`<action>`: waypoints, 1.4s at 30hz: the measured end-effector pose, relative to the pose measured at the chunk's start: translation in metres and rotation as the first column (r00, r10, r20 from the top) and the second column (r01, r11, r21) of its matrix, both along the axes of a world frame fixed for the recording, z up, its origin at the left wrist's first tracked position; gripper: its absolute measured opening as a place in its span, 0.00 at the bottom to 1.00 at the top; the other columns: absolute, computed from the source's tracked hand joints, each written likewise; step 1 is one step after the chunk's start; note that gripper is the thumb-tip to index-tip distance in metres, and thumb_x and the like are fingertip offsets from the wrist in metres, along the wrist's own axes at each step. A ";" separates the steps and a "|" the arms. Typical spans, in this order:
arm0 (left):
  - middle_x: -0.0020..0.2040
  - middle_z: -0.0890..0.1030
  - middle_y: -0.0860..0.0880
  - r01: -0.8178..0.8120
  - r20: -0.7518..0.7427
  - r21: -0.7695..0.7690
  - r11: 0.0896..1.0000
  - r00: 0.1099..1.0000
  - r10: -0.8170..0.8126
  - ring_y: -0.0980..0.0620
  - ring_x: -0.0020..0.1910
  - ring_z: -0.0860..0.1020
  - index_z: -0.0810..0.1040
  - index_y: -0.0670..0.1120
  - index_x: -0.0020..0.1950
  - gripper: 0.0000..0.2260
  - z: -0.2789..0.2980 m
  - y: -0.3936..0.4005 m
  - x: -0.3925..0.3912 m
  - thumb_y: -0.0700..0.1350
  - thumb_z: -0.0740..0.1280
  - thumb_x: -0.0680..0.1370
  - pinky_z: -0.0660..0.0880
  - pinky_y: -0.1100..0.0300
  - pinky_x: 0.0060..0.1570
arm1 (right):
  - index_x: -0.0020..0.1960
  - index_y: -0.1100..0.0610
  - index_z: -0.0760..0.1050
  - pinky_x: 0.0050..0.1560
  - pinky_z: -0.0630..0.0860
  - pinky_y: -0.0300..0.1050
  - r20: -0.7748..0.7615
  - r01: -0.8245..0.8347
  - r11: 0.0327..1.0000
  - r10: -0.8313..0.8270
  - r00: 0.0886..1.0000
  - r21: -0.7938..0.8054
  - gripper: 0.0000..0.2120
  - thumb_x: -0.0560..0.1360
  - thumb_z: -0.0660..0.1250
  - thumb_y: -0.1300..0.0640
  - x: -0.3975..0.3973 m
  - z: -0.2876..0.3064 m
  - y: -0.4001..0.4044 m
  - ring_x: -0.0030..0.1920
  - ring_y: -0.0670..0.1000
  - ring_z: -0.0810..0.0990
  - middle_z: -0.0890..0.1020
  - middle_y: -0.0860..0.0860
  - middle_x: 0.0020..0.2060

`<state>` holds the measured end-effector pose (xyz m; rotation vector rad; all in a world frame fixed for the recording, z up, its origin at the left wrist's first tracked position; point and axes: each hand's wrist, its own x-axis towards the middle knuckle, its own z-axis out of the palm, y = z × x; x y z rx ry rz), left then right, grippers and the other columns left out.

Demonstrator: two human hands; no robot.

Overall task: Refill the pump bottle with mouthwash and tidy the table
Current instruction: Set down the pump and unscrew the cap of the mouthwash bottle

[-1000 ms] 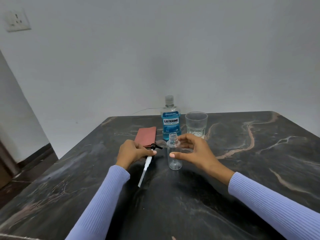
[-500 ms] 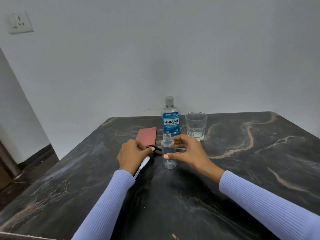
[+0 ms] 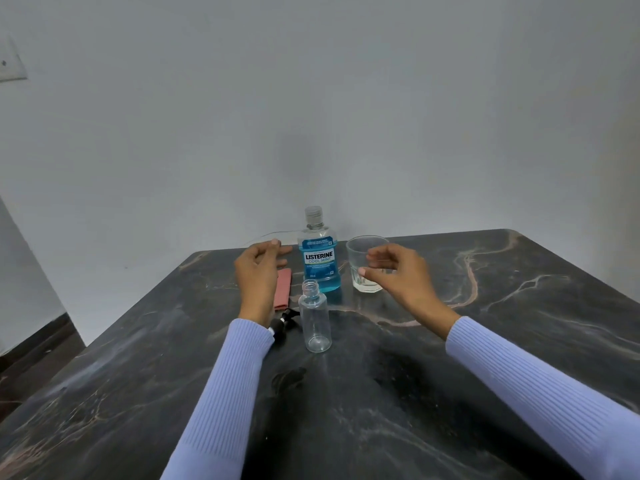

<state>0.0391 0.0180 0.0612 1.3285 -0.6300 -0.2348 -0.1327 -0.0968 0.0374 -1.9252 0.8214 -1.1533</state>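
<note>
An empty clear pump bottle (image 3: pixel 314 318) stands upright and uncapped on the dark marble table (image 3: pixel 398 393). Its black pump head (image 3: pixel 283 323) lies on the table just left of it, partly hidden under my left sleeve. Behind stands the blue mouthwash bottle (image 3: pixel 318 261), capped. My left hand (image 3: pixel 258 275) hovers open to the left of the mouthwash bottle, holding nothing. My right hand (image 3: pixel 398 275) hovers open to its right, in front of a clear drinking glass (image 3: pixel 363 268). Neither hand touches the mouthwash bottle.
A folded reddish cloth (image 3: pixel 283 287) lies left of the mouthwash bottle, partly behind my left hand. The grey wall rises right behind the table's far edge. A wall socket (image 3: pixel 8 64) shows at far left.
Both hands let go: the left released the pump head onto the table, the right released the empty bottle. Both have risen and moved forward to either side of the mouthwash bottle.
</note>
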 end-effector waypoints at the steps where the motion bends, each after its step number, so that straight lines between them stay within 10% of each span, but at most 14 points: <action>1: 0.49 0.84 0.47 0.000 -0.019 -0.006 1.000 1.000 0.000 0.54 0.44 0.80 0.77 0.45 0.52 0.06 -0.001 -0.002 0.001 0.44 0.62 0.80 0.74 0.64 0.41 | 0.56 0.59 0.78 0.54 0.76 0.39 0.008 0.005 1.000 -0.005 1.000 -0.015 0.18 0.68 0.76 0.59 0.008 0.001 -0.001 0.51 0.49 0.81 0.83 0.54 0.51; 13: 0.47 0.84 0.48 0.005 -0.060 -0.026 1.000 0.998 -0.006 0.57 0.44 0.80 0.77 0.46 0.52 0.05 -0.022 -0.023 0.013 0.43 0.63 0.79 0.72 0.65 0.41 | 0.68 0.56 0.69 0.62 0.74 0.50 -0.078 0.009 0.995 -0.017 0.997 -0.103 0.26 0.73 0.71 0.58 0.082 0.008 -0.024 0.65 0.54 0.75 0.75 0.54 0.66; 27: 0.46 0.84 0.50 0.014 -0.034 -0.003 1.000 0.999 -0.014 0.58 0.43 0.80 0.78 0.45 0.53 0.06 -0.022 -0.022 0.008 0.43 0.64 0.79 0.73 0.70 0.36 | 0.48 0.57 0.77 0.38 0.74 0.28 0.037 0.036 0.995 -0.033 0.999 -0.088 0.14 0.66 0.77 0.59 0.083 0.013 -0.033 0.43 0.47 0.80 0.82 0.52 0.49; 42: 0.46 0.83 0.50 0.089 0.039 -0.015 0.996 0.995 -0.088 0.58 0.43 0.79 0.78 0.43 0.52 0.06 -0.006 -0.014 -0.007 0.43 0.64 0.79 0.73 0.64 0.44 | 0.44 0.56 0.80 0.43 0.80 0.36 0.036 -0.104 0.994 0.105 0.994 -0.020 0.16 0.60 0.81 0.62 -0.030 0.022 -0.006 0.41 0.46 0.83 0.84 0.48 0.41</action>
